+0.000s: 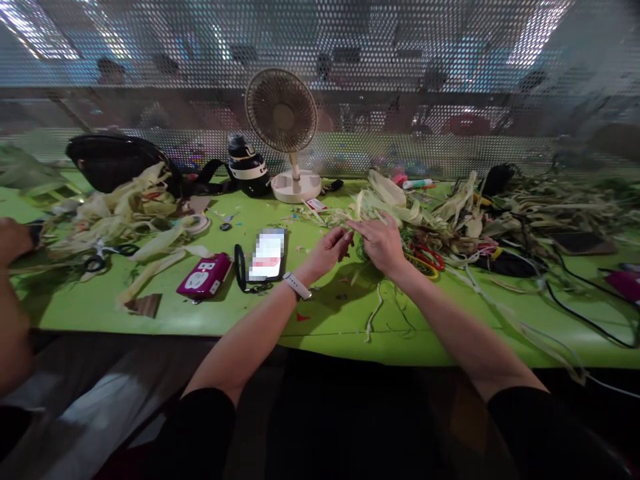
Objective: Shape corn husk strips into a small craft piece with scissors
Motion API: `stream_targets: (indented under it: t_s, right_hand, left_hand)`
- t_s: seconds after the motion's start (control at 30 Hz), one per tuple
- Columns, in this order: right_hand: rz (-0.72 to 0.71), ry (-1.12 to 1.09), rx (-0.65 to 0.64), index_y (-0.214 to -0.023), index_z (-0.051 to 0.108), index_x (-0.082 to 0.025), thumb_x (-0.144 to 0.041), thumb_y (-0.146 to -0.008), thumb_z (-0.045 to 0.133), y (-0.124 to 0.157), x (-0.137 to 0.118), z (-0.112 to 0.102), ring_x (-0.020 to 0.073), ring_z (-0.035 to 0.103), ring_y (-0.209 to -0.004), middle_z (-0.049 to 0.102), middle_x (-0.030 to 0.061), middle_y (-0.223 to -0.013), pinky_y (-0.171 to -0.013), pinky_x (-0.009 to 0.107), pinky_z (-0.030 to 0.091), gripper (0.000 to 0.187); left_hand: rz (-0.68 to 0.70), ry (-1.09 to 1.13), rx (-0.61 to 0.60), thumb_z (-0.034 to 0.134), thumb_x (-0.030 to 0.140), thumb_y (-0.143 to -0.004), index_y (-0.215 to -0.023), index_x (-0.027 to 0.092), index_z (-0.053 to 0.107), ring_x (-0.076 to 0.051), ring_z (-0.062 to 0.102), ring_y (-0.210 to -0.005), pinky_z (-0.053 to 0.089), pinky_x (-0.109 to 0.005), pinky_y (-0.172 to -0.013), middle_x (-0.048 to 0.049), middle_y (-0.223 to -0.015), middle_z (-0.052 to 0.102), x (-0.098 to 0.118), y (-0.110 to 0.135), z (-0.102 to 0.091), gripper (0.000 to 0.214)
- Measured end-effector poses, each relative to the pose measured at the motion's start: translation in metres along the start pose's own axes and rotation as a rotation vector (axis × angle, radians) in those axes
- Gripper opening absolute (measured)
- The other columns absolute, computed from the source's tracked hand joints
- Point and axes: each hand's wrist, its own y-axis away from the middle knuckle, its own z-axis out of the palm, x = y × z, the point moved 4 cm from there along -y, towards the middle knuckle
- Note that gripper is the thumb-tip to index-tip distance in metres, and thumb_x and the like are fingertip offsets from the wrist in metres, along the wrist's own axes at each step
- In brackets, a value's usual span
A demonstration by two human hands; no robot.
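Black sleeves [203,427], pale husks [387,190] on green table [425,343], perforated screen [400,33]

mesh screen [195,40]: behind everything on table [185,317]
fan [283,117]: right of bottle [247,172]
bag [117,163]: left of bottle, behind left husks [133,213]
box [204,277]: between scissors [103,257] and phone [273,260]
tape roll [199,225]: behind box
left hand [329,249]: right of phone
right hand [384,244]: before right husks [389,191]
marker [417,184]: behind right husks

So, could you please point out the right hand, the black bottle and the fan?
Right hand [383,244], head view: back of the hand.
Black bottle [249,172], head view: its white band.
Fan [283,116], head view: hub of its grille.
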Motion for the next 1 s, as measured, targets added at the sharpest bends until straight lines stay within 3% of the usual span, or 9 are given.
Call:
stream_targets:
  t_s: [0.1, 0.2, 0.37, 0.47, 0.57, 0.67, 0.77, 0.9, 1.0]
  right_hand:
    - [-0.059, 0.005, -0.009, -0.127, 0.066, -0.024, -0.015, -0.095, 0.042, 0.0, -0.002, 0.003, 0.0233, 0.066, -0.091, 0.076, 0.009, -0.098, -0.094, 0.041, 0.045, 0.041]
    - [-0.036, -0.023, -0.041, -0.136, 0.056, -0.016, -0.021, -0.094, 0.047, 0.001, -0.004, 0.007, 0.0254, 0.066, -0.085, 0.075, 0.0115, -0.094, -0.077, 0.036, 0.051, 0.042]
    - [-0.009, -0.12, -0.073, -0.149, 0.032, -0.015, -0.02, -0.09, 0.049, 0.003, -0.01, 0.007, 0.0274, 0.068, -0.088, 0.075, 0.0111, -0.095, -0.076, 0.038, 0.053, 0.061]
    - [0.013, -0.244, -0.059, -0.149, 0.031, -0.018, -0.022, -0.087, 0.053, 0.003, -0.009, 0.003, 0.0264, 0.068, -0.085, 0.074, 0.0097, -0.095, -0.074, 0.038, 0.053, 0.065]
    - [0.088, -0.487, 0.07, -0.138, 0.039, -0.02, -0.03, -0.083, 0.062, 0.001, -0.003, -0.005, 0.0226, 0.066, -0.08, 0.071, 0.0063, -0.091, -0.073, 0.037, 0.053, 0.06]
    - [0.349, -0.751, 0.257, -0.116, 0.049, -0.022, -0.047, -0.083, 0.065, -0.002, 0.011, -0.009, 0.0168, 0.058, -0.063, 0.063, 0.0005, -0.074, -0.058, 0.032, 0.049, 0.044]
    - [0.602, -0.971, 0.217, -0.092, 0.051, -0.023, -0.063, -0.077, 0.066, -0.004, 0.018, -0.004, 0.0114, 0.043, -0.046, 0.052, -0.0043, -0.057, -0.043, 0.027, 0.036, 0.045]
    - [0.569, -1.166, 0.052, -0.071, 0.051, -0.022, -0.068, -0.067, 0.072, -0.008, 0.007, -0.001, 0.0076, 0.035, -0.042, 0.044, -0.0066, -0.05, -0.041, 0.025, 0.027, 0.051]
    - [0.473, -1.134, 0.068, -0.068, 0.052, -0.021, -0.064, -0.066, 0.076, -0.007, -0.001, -0.004, 0.0075, 0.039, -0.044, 0.046, -0.0064, -0.051, -0.044, 0.024, 0.03, 0.049]
  left_hand:
    - [-0.072, 0.098, 0.1, 0.068, 0.063, -0.074, -0.08, 0.017, 0.054, -0.009, 0.056, -0.062, 0.048, -0.025, -0.063, 0.0023, -0.07, 0.056, -0.001, 0.0, -0.008, 0.048]
    - [-0.151, 0.152, 0.23, 0.066, 0.063, -0.077, -0.087, 0.017, 0.055, -0.011, 0.059, -0.065, 0.049, -0.026, -0.066, 0.0015, -0.072, 0.06, -0.001, 0.001, -0.014, 0.047]
    - [-0.091, 0.212, 0.135, 0.083, 0.048, -0.064, -0.101, 0.017, 0.061, -0.009, 0.061, -0.068, 0.05, -0.023, -0.067, 0.0014, -0.077, 0.066, 0.0, -0.001, -0.007, 0.053]
    - [-0.084, 0.287, 0.109, 0.087, 0.043, -0.058, -0.097, 0.016, 0.065, -0.007, 0.059, -0.064, 0.048, -0.021, -0.061, -0.0002, -0.081, 0.068, -0.002, -0.002, -0.007, 0.053]
    - [-0.059, 0.267, 0.131, 0.086, 0.042, -0.06, -0.095, 0.015, 0.068, -0.006, 0.056, -0.057, 0.038, -0.018, -0.05, 0.0009, -0.073, 0.066, 0.0, -0.002, -0.011, 0.047]
    - [-0.028, 0.18, 0.144, 0.084, 0.044, -0.064, -0.097, 0.016, 0.071, -0.006, 0.055, -0.056, 0.032, -0.018, -0.046, 0.0018, -0.066, 0.062, 0.005, 0.0, -0.01, 0.046]
    - [0.04, 0.088, 0.152, 0.083, 0.046, -0.065, -0.095, 0.016, 0.072, -0.006, 0.054, -0.056, 0.035, -0.019, -0.048, 0.0014, -0.066, 0.062, 0.011, 0.002, -0.007, 0.044]
    - [0.13, -0.022, 0.133, 0.08, 0.047, -0.068, -0.093, 0.015, 0.071, -0.006, 0.053, -0.055, 0.041, -0.02, -0.05, 0.0011, -0.066, 0.061, 0.015, 0.002, -0.003, 0.042]
    - [0.135, -0.118, 0.093, 0.077, 0.047, -0.072, -0.09, 0.015, 0.067, -0.007, 0.053, -0.052, 0.044, -0.02, -0.051, 0.0012, -0.064, 0.061, 0.013, 0.002, -0.003, 0.039]
